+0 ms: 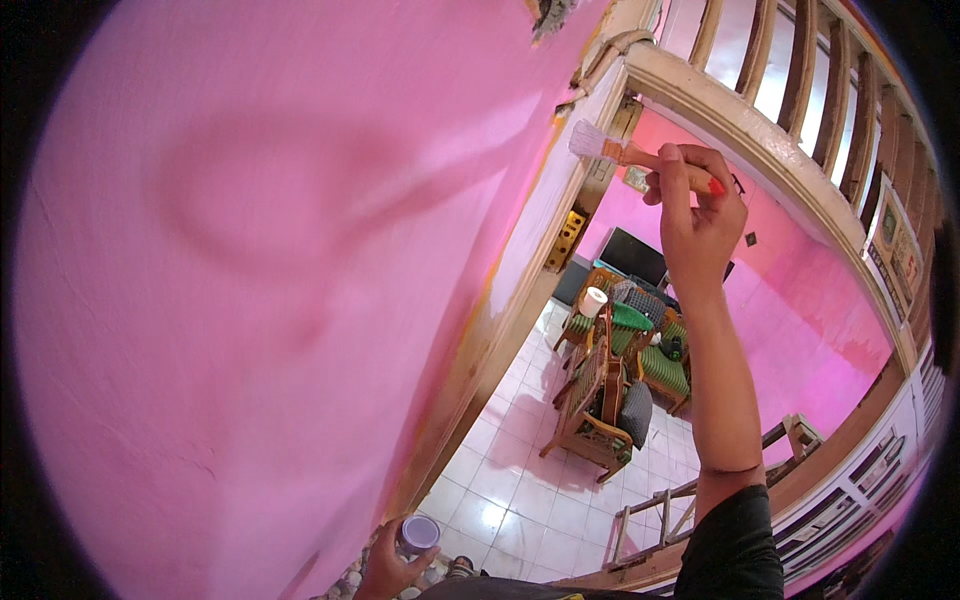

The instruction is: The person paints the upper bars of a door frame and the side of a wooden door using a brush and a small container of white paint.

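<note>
Raised high at the upper right, my right hand (703,215) is closed round the wooden handle of a paintbrush (622,153), whose tip is red. Its bristles carry pale lilac paint and point left at the door frame (532,225); whether they touch it I cannot tell. Pale lilac coats part of that frame, while bare wood shows lower down. At the bottom, my left hand (383,565) grips a small cup (419,533) with pale purple paint inside. Its fingers wrap the cup's sides, close to the foot of the frame.
A pink wall (250,330) fills the left. Through the doorway stand wooden chairs (588,440) with cushions, a guitar (613,390) and a dark screen (634,256) on white floor tiles (515,490). A wooden ladder (655,520) lies low at the right. Wooden slats (800,75) run above the doorway.
</note>
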The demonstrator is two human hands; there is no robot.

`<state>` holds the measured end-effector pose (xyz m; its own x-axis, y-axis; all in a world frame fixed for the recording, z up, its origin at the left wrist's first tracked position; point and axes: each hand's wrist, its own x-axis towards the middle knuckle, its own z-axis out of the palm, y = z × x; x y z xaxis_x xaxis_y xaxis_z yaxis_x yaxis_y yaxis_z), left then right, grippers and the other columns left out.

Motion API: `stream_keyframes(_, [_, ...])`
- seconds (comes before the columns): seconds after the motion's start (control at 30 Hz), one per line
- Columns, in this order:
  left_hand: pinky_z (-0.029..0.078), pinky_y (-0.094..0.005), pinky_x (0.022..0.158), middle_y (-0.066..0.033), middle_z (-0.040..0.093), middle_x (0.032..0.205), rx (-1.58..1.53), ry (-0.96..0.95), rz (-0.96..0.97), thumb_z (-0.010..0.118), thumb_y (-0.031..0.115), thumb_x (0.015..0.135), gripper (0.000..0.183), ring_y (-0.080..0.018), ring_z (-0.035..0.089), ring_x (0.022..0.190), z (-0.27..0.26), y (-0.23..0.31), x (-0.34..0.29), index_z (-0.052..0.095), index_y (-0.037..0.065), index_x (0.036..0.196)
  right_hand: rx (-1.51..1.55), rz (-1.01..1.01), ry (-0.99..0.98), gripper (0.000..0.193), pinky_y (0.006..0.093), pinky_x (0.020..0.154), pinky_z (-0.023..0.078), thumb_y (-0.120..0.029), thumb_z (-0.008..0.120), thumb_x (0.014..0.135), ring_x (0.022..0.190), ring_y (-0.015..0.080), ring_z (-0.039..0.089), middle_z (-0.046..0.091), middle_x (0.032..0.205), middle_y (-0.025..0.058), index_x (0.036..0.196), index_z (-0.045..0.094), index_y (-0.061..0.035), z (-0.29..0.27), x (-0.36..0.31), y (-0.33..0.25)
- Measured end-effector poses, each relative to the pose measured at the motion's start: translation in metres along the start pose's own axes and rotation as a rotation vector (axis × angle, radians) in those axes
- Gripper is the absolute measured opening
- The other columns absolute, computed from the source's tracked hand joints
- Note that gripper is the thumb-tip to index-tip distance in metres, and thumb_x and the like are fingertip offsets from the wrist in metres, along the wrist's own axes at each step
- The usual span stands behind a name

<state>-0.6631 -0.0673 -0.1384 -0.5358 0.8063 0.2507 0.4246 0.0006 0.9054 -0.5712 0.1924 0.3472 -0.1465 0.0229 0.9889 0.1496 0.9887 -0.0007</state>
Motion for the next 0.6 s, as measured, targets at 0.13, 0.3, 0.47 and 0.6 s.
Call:
stream_keyframes(0.13, [0.054, -0.0418, 0.091, -0.0197, 0.066, 0.114, -0.166, -0.015, 0.007, 0.089, 0.030, 0.076, 0.069, -0.0310, 0.068, 0.106, -0.008, 0.005, 0.008, 0.056, -0.002, 0.128, 0.062, -0.027, 0.063, 0.019, 0.0241, 0.054, 0.052, -0.019, 0.069, 0.098, 0.063, 0.0115, 0.067, 0.072, 0.074, 0.0091, 0.096, 0.067, -0.0006, 0.006, -0.021, 0.000])
stream_keyframes(0.3, [0.055, -0.0404, 0.090, -0.0189, 0.064, 0.117, -0.147, -0.030, 0.003, 0.089, 0.028, 0.077, 0.069, -0.0288, 0.068, 0.106, -0.008, 0.004, 0.007, 0.055, -0.001, 0.129, -0.203, -0.173, -0.171, 0.008, 0.0348, 0.057, 0.048, -0.010, 0.073, 0.090, 0.064, 0.0263, 0.065, 0.068, 0.076, 0.0109, 0.092, 0.067, -0.0047, 0.002, -0.101, 0.003])
stream_keyframes(0.47, [0.056, -0.0348, 0.090, -0.0165, 0.063, 0.119, -0.217, -0.012, -0.029, 0.089, 0.025, 0.078, 0.069, -0.0237, 0.068, 0.106, -0.010, 0.008, 0.004, 0.053, -0.002, 0.131, -0.101, -0.186, -0.378, 0.006, 0.0349, 0.061, 0.048, -0.006, 0.073, 0.087, 0.065, 0.0276, 0.062, 0.067, 0.076, 0.0115, 0.090, 0.067, -0.0054, 0.010, -0.154, -0.012])
stream_keyframes(0.6, [0.057, -0.0343, 0.088, -0.0156, 0.064, 0.117, -0.184, -0.067, -0.038, 0.089, 0.025, 0.078, 0.070, -0.0225, 0.068, 0.104, -0.016, 0.016, 0.006, 0.053, -0.002, 0.132, -0.067, -0.103, -0.175, 0.006, 0.0321, 0.060, 0.049, -0.002, 0.072, 0.088, 0.063, 0.0241, 0.063, 0.067, 0.076, 0.0121, 0.091, 0.066, -0.0006, 0.005, -0.122, 0.001])
